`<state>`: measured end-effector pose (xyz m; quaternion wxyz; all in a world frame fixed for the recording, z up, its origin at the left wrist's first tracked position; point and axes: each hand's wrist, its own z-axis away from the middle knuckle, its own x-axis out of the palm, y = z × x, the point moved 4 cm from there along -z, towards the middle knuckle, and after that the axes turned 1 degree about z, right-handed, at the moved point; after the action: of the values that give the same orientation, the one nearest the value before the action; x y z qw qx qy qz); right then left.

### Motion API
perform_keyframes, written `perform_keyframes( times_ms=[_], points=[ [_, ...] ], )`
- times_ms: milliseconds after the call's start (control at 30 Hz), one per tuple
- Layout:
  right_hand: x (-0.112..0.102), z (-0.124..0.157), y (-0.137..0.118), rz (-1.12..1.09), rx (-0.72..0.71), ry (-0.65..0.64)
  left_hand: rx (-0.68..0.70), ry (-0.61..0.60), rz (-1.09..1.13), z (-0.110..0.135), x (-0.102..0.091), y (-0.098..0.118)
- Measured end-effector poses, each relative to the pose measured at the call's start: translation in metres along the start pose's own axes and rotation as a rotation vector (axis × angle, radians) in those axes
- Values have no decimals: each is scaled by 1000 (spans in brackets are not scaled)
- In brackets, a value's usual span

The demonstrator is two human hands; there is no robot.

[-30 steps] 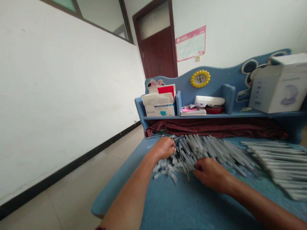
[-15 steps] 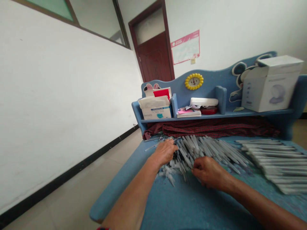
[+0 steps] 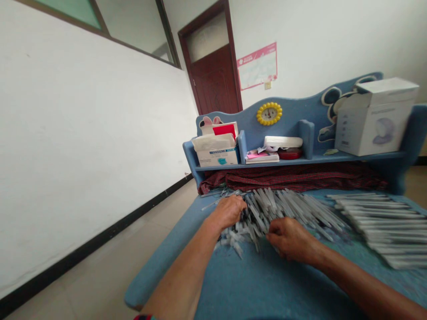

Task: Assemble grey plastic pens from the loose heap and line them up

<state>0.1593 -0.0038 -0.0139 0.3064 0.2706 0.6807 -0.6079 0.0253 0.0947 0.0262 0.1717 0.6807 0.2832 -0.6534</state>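
A heap of thin translucent plastic tubes (image 3: pixel 300 206), which look like pen barrels, lies on the blue desk (image 3: pixel 240 284). My left hand (image 3: pixel 230 211) reaches into the heap's left side with its fingers curled down; what they grip, if anything, is hidden. Just below that hand are short clear pieces (image 3: pixel 236 242) resembling pen caps. At the heap's front edge, my right hand (image 3: pixel 288 238) is closed in a pinch, fingertips against the tube ends; whatever is in it cannot be made out. Farther right, pen-like sticks (image 3: pixel 393 226) lie side by side in a row.
Behind the heap a dark red checked cloth (image 3: pixel 293 177) is tucked under the desk's shelf (image 3: pixel 320 158). The shelf carries a mask box (image 3: pixel 218 156), papers (image 3: pixel 262 157), a red round case (image 3: pixel 290 154) and a large white carton (image 3: pixel 376 118). A white wall (image 3: pixel 93 133) stands left.
My left hand has shifted slightly down at the heap's left side, its fingers still curled. My right hand stays in nearly the same place.
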Motion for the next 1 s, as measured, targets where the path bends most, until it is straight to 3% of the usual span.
perform_keyframes(
  times_ms=[133,267,400,500,600,767,1000],
  points=[
    [0,1,-1,-20,12,-6,11,20,-72,0,-1,0],
    [0,0,0,-48,9,5,42,118,-13,-1,-4,-3],
    [0,0,1,-61,9,35,19,392,215,1,-16,-8],
    [-1,1,-1,-48,-11,55,-105,657,508,6,-30,-15],
    [0,1,-1,-17,-50,80,-228,810,857,10,-38,-20],
    [3,1,1,47,-96,119,-356,896,1343,12,-41,-28],
    [4,2,1,82,-102,106,-462,957,1455,17,-40,-38]
  ],
)
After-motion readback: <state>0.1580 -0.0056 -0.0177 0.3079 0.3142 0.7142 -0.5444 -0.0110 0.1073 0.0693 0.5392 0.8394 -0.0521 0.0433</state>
